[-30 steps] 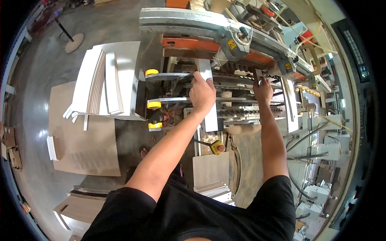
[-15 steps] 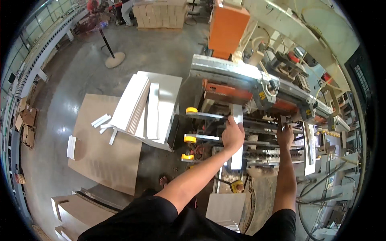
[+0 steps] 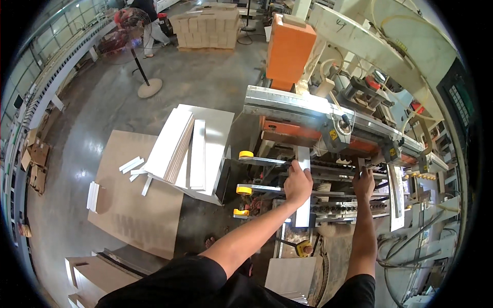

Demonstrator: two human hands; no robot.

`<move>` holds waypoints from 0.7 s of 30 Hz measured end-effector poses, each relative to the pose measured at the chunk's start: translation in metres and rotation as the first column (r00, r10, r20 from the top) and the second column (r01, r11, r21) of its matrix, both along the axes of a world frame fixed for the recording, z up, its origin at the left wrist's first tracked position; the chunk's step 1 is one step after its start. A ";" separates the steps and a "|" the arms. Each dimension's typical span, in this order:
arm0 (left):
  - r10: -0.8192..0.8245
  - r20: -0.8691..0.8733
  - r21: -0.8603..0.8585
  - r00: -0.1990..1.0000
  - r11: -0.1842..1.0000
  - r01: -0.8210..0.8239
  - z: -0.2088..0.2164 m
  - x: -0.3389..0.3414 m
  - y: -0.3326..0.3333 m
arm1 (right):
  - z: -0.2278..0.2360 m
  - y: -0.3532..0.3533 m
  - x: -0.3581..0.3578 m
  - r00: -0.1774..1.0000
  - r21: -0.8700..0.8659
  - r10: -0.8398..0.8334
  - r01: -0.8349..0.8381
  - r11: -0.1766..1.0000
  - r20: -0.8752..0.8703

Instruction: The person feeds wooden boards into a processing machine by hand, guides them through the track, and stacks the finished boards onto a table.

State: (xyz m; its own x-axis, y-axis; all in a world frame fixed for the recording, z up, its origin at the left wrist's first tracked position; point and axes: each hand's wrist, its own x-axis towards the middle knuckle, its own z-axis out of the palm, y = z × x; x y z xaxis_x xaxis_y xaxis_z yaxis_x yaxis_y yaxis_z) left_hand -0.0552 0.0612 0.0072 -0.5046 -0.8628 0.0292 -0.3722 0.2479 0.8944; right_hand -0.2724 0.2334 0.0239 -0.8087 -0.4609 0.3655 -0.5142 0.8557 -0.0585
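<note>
My left hand (image 3: 298, 182) grips a narrow white board (image 3: 303, 208) that lies lengthwise across the steel rails of a woodworking machine (image 3: 328, 131). My right hand (image 3: 363, 180) reaches to the machine bed further right and rests on the rails beside a second white strip (image 3: 396, 197); whether it grasps anything I cannot tell. Yellow caps (image 3: 245, 190) end the rails on the left side.
A stack of white boards (image 3: 185, 149) lies on a white table left of the machine. Brown sheets (image 3: 133, 200) cover the floor, with small white offcuts (image 3: 131, 167). An orange box (image 3: 287, 49) tops the machine. A fan stand (image 3: 149, 87), stacked cartons (image 3: 205, 23) and a person stand far behind.
The view has tilted up and pulled back, showing more floor and the machine's top. Both hands stay on the machine bed, the left still on the white board.
</note>
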 end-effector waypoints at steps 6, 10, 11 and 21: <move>-0.015 0.027 0.020 1.000 1.000 0.014 0.000 -0.003 0.000 | -0.007 0.009 -0.010 1.000 -0.015 0.021 -0.021 1.000 0.023; -0.017 0.028 0.032 0.999 0.999 0.016 0.003 -0.001 -0.001 | -0.010 0.008 -0.016 1.000 -0.021 0.025 -0.025 0.999 -0.001; -0.029 0.036 0.059 0.999 0.998 0.027 0.004 -0.001 -0.002 | -0.009 0.007 -0.015 1.000 -0.012 0.019 -0.019 1.000 0.016; -0.024 0.041 0.036 0.999 0.999 0.022 0.005 0.001 0.000 | -0.002 0.004 -0.003 1.000 -0.002 0.011 -0.011 1.000 0.008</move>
